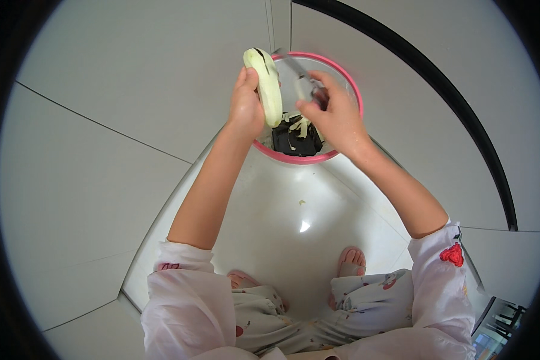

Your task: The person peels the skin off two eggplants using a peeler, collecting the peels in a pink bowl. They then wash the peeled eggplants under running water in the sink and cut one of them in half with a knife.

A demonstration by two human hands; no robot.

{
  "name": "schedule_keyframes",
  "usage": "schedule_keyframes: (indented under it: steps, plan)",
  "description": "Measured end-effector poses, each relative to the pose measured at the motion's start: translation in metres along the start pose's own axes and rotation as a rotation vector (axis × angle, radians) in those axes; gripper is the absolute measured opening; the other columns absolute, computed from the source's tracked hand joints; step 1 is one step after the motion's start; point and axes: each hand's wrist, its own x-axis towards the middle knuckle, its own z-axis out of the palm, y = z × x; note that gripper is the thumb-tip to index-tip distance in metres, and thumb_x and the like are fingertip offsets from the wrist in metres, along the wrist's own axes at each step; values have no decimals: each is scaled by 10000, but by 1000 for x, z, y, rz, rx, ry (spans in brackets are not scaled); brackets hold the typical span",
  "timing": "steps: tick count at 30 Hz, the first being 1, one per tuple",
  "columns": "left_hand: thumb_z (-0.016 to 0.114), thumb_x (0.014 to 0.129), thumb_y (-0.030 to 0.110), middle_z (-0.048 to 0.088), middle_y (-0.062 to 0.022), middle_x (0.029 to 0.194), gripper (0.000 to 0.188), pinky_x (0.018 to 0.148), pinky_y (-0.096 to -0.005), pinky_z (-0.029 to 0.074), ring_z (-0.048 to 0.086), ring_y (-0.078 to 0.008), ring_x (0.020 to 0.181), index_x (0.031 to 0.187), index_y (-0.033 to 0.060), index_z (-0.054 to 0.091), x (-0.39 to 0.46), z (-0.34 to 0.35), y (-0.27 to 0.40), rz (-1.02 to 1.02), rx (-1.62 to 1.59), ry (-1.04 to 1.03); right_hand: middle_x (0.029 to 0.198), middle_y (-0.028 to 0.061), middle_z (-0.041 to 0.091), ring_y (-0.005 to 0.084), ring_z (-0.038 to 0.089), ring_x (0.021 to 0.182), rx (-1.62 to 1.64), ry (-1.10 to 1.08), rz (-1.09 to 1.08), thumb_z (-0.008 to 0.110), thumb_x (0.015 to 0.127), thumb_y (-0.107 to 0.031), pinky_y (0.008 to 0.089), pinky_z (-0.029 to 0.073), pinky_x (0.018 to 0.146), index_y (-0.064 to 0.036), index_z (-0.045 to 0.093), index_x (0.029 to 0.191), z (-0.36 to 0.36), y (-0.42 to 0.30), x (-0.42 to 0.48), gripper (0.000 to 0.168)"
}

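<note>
My left hand [246,108] grips a long, pale green eggplant [270,96], held roughly upright in the picture. Most of its skin is off; a thin dark strip remains near the top end. To its right, my right hand [339,119] holds a peeler [302,72], blurred by motion and apart from the eggplant. Both hands are above a waste bin with a pink rim [361,101] and a clear liner. Inside the bin lie a black plastic tray [290,141] and pale peelings [302,128], partly hidden by my right hand.
Light cabinet fronts [117,67] flank the bin on both sides, meeting in a corner behind it. A long black curved handle or trim [450,81] runs along the right front. One small scrap [302,202] lies on the glossy floor [261,216], ahead of my slippered feet [353,261].
</note>
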Motion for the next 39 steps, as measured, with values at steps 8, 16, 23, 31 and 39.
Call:
schedule_keyframes:
  steps: [8, 16, 23, 31, 39]
  plan:
    - [267, 1038, 283, 596, -161, 1068, 377, 794, -370, 512, 598, -228, 890, 1239, 22, 451, -3, -3, 0, -105, 7, -112, 633, 136, 563, 266, 556, 559, -242, 2, 72, 522, 942, -370, 385, 423, 560, 21, 582, 982, -16, 24, 7, 398]
    - [274, 1035, 286, 596, -176, 1100, 424, 836, -354, 537, 618, -243, 948, 1309, -8, 409, -13, 9, 3, -152, -18, -113, 643, 149, 572, 350, 568, 579, -541, -39, -252, 476, 961, -356, 450, 426, 523, -15, 509, 802, -13, 14, 3, 378]
    - [302, 1032, 285, 576, -136, 1146, 418, 850, -358, 512, 599, -207, 978, 1303, -2, 438, -25, 10, 7, -207, 90, -275, 633, 144, 546, 360, 552, 614, -639, 77, -207, 484, 947, -401, 461, 425, 543, -32, 508, 830, -19, 41, 25, 388]
    - [323, 1027, 300, 573, -107, 1151, 415, 852, -327, 491, 577, -175, 1007, 1329, 35, 427, -31, 7, 15, -115, 181, -345, 583, 70, 496, 180, 505, 552, 120, -175, 501, 481, 937, -449, 351, 412, 513, -5, 548, 745, -41, 55, 41, 488]
    - [247, 999, 504, 569, -120, 1151, 586, 872, -352, 491, 564, -184, 1003, 1338, 47, 385, -23, -4, 18, -96, 365, -379, 567, 107, 515, 288, 473, 527, -244, 53, -162, 461, 960, -447, 405, 394, 525, -11, 525, 722, -25, 28, 23, 501]
